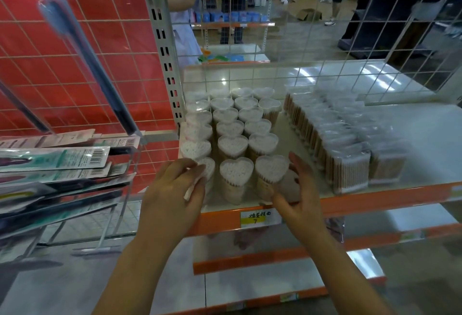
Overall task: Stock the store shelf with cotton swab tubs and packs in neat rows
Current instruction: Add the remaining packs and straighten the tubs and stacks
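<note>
Two bare hands reach onto a white store shelf [412,139] with an orange front edge. The left hand [175,187] curls its fingers over the front-left heart-shaped tub [207,167] of cotton swabs, gripping its top and side. The right hand [300,194] cups the front-right tub [271,169], fingers along its right side and thumb low at its front. Between the two hands stands a third tub [233,172]. All tubs stand upright, long axis vertical, white swab tips up, heart points toward the person. Behind the fingertips, more tubs [232,117] run back in rows. Right of the right fingers, clear swab packs [347,147] stand in rows running front to back, their sticks upright. Below the right thumb hangs a yellow price tag [256,217].
</note>
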Action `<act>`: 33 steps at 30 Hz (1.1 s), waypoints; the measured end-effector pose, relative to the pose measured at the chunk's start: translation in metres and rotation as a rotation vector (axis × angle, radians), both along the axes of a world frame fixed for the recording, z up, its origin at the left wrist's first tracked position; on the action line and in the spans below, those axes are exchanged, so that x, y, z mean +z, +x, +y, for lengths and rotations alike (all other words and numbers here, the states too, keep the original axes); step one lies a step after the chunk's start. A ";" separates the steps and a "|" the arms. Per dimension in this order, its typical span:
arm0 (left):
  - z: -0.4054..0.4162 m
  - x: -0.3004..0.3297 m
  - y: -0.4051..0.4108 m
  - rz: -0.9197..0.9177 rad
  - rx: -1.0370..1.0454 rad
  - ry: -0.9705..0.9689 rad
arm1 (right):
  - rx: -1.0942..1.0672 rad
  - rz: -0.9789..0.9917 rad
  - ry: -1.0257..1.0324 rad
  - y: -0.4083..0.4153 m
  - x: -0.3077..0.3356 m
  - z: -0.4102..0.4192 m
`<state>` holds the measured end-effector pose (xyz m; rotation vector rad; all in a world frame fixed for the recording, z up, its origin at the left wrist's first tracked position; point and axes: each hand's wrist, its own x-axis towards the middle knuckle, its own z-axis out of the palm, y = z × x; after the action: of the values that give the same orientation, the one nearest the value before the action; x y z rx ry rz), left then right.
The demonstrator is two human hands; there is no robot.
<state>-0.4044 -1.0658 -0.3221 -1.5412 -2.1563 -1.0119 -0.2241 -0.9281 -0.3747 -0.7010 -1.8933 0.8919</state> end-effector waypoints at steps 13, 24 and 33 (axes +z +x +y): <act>0.098 0.055 0.005 0.090 -0.170 -0.159 | -0.162 -0.208 -0.119 -0.076 0.079 0.122; 0.128 0.050 -0.004 0.141 -0.090 -0.191 | -0.108 -0.726 0.144 -0.093 0.069 0.167; 0.123 0.059 0.010 0.073 -0.158 -0.170 | -0.166 -0.665 0.176 -0.090 0.066 0.158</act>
<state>-0.3942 -0.9427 -0.2627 -1.8211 -2.1451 -0.8214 -0.3140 -0.7700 -0.3090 -1.1214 -2.4059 0.3951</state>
